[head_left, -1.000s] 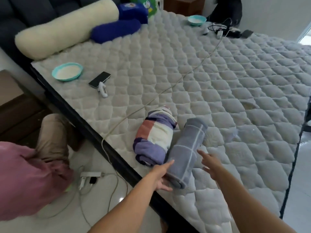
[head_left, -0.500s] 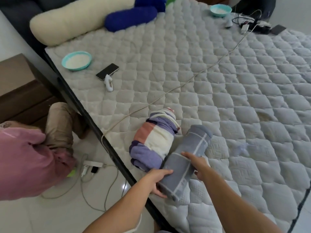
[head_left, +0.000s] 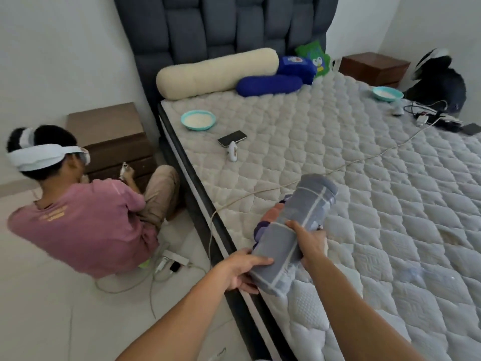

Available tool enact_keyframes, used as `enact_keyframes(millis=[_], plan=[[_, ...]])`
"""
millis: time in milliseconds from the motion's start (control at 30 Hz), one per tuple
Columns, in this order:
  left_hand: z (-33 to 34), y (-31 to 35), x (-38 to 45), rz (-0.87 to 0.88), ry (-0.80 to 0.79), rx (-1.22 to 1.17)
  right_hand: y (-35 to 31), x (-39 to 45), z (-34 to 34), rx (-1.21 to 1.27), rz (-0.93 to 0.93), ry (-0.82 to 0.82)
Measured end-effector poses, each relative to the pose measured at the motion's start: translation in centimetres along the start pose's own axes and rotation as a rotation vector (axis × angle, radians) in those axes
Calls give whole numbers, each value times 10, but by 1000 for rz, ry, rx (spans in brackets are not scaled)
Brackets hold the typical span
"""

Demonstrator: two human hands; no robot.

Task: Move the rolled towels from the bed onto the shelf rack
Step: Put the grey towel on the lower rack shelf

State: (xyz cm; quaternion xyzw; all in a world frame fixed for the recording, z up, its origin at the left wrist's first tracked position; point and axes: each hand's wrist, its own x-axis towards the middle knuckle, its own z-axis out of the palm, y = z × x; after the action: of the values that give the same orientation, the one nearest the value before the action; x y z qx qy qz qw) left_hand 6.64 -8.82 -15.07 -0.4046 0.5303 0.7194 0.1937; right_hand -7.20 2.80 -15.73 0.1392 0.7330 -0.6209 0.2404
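Note:
A grey rolled towel [head_left: 299, 220] with pale check lines is lifted off the quilted mattress [head_left: 364, 178], tilted with its far end up. My left hand [head_left: 242, 269] cups its near end from below. My right hand [head_left: 309, 241] grips its middle from the right side. Behind it, mostly hidden, lies a second rolled towel [head_left: 268, 217] striped purple, orange and white, still on the bed near the left edge. No shelf rack is in view.
A person in a pink shirt [head_left: 83, 225] crouches on the floor left of the bed, by a brown drawer unit [head_left: 112, 134] and a power strip [head_left: 171, 261]. On the bed lie a cable [head_left: 364, 160], phone [head_left: 232, 138], two teal bowls [head_left: 198, 120], bolsters [head_left: 216, 71].
Both hands have closed on the grey towel and raised it off the mattress. The view has swung up, bringing the headboard and the crouching person into sight.

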Motion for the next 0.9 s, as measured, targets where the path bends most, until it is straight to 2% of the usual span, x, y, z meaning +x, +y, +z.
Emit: enact_keyframes(millis=[133, 267, 367, 433, 633, 733, 900], plan=[[-50, -29, -53, 168, 143, -85, -6, -64, 67, -75, -136, -150], [-97, -73, -106, 361, 400, -125, 0, -138, 135, -114, -310, -304], [-135, -108, -143, 443, 564, -128, 13, -194, 180, -141, -353, -475], [-167, -140, -175, 480, 640, -227, 28, -236, 212, -186, -376, -621], [-242, -232, -259, 552, 597, -628, 79, -332, 289, -385, -481, -1043], [-266, -275, -291, 553, 608, -764, 113, -378, 327, -462, -391, -1267], [-303, -346, -328, 430, 686, -840, 176, -444, 389, -631, -327, -1493]])
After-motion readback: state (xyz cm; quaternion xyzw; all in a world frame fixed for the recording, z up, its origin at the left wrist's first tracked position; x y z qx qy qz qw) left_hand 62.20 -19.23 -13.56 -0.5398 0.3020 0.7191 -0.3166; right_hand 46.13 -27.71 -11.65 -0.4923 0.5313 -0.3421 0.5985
